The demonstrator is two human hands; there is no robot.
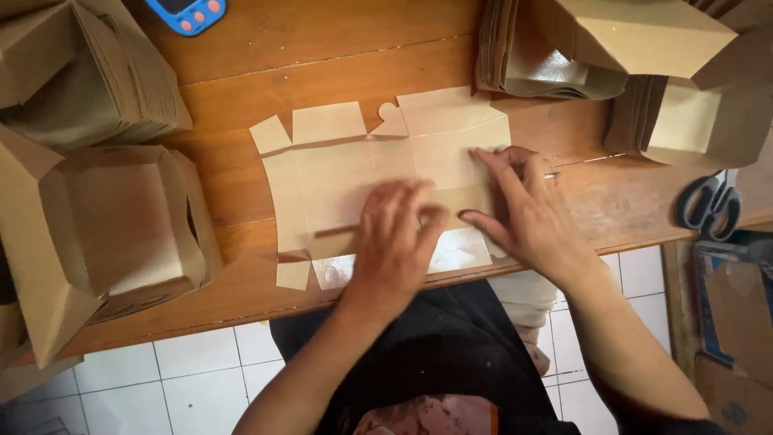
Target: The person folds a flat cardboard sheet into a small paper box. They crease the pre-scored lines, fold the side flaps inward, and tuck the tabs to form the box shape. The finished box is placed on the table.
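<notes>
Flat carton: an unfolded brown cardboard box blank (354, 173) lies spread at the middle of the table, flaps out to the far and near edges.
Folded boxes: an assembled brown box (121, 225) sits at the left, and more (644, 36) stand at the far right.
Stacks: bundles of flat blanks rest far left (121, 89) and far middle-right (531, 60).
Small items: a blue timer (189, 12) at the far edge; black scissors (708, 205) at the right.
Surface: a wooden table (241, 89) above white floor tiles (193, 374).
Left hand (394, 242): fingers loosely spread, pressing flat on the blank's near middle.
Right hand (523, 209): fingers spread, fingertips pressing the blank's right panel; it grasps nothing.
</notes>
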